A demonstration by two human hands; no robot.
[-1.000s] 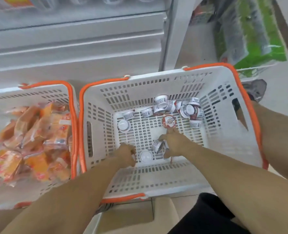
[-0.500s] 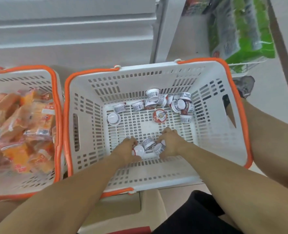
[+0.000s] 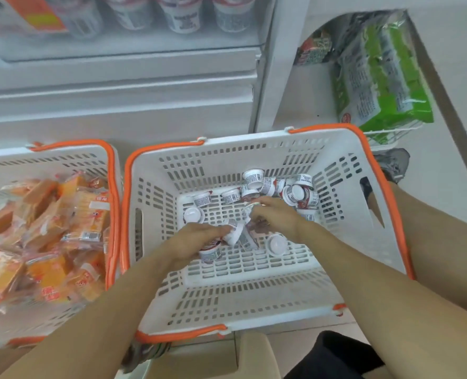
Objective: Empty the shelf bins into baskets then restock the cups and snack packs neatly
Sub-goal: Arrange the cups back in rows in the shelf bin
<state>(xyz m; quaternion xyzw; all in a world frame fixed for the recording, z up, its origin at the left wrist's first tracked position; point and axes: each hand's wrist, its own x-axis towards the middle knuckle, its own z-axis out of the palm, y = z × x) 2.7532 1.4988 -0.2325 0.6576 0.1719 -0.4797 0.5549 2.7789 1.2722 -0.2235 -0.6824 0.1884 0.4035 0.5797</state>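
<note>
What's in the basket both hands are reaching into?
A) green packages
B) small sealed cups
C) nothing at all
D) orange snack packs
B: the left hand and right hand are down among small sealed cups in the right basket; the orange snack packs fill the left basket.
</note>
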